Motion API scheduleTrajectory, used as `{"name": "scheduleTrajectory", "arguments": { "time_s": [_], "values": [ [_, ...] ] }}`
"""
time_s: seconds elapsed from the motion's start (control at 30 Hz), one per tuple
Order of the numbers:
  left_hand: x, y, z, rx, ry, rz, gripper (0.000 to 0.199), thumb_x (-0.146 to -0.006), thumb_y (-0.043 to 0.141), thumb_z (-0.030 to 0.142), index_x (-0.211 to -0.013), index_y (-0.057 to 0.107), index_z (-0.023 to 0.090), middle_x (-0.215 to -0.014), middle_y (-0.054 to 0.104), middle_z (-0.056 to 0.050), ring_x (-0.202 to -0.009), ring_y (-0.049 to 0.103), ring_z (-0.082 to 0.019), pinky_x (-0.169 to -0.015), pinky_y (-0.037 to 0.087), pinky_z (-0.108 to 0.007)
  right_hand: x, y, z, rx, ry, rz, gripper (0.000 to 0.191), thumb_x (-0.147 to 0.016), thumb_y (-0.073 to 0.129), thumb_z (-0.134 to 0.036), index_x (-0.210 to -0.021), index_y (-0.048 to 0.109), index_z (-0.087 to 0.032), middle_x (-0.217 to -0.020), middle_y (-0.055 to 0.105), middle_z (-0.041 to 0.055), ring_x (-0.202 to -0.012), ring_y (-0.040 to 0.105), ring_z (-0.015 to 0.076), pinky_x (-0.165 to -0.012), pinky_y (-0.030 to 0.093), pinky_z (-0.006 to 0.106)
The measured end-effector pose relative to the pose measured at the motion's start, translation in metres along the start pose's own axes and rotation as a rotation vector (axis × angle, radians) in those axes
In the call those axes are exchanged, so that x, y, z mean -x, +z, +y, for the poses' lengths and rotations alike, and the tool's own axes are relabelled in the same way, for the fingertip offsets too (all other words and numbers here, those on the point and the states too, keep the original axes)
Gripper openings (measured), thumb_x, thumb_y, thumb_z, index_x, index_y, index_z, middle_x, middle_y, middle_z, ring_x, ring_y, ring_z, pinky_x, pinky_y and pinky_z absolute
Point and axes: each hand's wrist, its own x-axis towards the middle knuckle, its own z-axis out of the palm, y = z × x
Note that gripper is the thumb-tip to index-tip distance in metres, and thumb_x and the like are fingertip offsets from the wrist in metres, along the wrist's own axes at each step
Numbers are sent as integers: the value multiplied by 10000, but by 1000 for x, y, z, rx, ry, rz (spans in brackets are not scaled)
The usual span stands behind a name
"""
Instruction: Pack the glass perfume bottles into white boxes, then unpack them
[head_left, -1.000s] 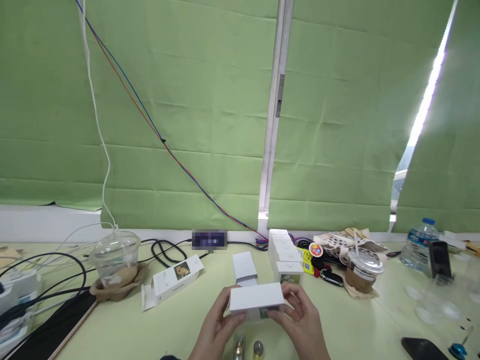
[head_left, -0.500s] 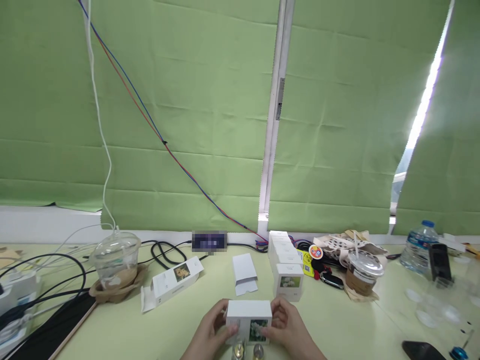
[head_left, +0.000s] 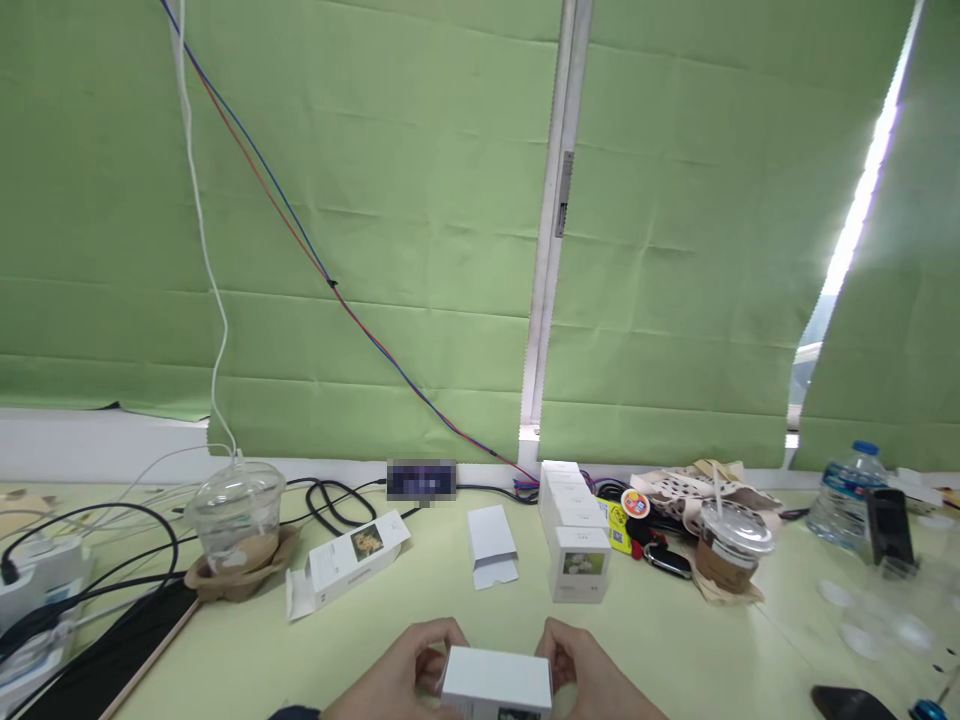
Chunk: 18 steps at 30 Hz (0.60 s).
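A small white box (head_left: 496, 672) with a plant picture on its front is at the bottom edge of the view, partly cut off. My left hand (head_left: 409, 672) grips its left end and my right hand (head_left: 589, 672) grips its right end. Beyond them, a row of white boxes (head_left: 580, 565) stands to the right, the nearest one bearing a flower picture. An opened white box (head_left: 358, 562) with a yellow flower picture lies to the left, its end flap out. Between these lies another white carton (head_left: 492, 545) with a flap folded out.
A clear plastic cup (head_left: 238, 525) sits in a brown holder at left, near cables and a dark tablet-like slab (head_left: 112, 660). At right are an iced drink cup (head_left: 729, 550), car keys (head_left: 667, 561), a water bottle (head_left: 847, 495) and a black phone-like device (head_left: 890, 527).
Both hands and the white box have moved down, closer to me. The two small metallic-topped items in front of the box are out of view. The camera view has shifted slightly.
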Motion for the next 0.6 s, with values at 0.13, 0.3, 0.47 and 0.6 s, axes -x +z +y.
{"name": "scheduleTrajectory", "arguments": {
  "time_s": [0.13,0.3,0.47,0.6],
  "values": [
    [2,-6,-3,-92,-3,-75,383,-485,678,34,-767,485,205,-714,545,98,-684,467,-96,-599,325,-186,3,4,-8,35,70,-45,309,-455,750,-137,-632,502,-190,-688,614,-35,-669,557,128,-613,382,215],
    [0,-5,-9,51,3,-2,393,-542,773,108,-799,495,213,-725,591,76,-721,552,-127,-627,383,-201,0,8,-7,-142,31,-33,420,-435,811,-183,-677,469,-203,-664,631,-46,-629,578,127,-593,409,215],
    [-15,9,-9,345,151,118,269,-778,737,358,-878,538,208,-865,711,-47,-886,665,-222,-771,486,-320,-10,6,2,-304,-74,151,439,-537,831,-335,-683,433,-224,-726,669,0,-742,631,209,-610,466,265],
    [-27,12,-24,421,162,354,373,-698,806,398,-916,564,215,-835,714,-43,-802,680,-214,-692,510,-302,-17,8,16,-270,-45,264,453,-524,841,-424,-647,462,-209,-596,616,-23,-574,560,165,-543,418,255]
  ]
}}
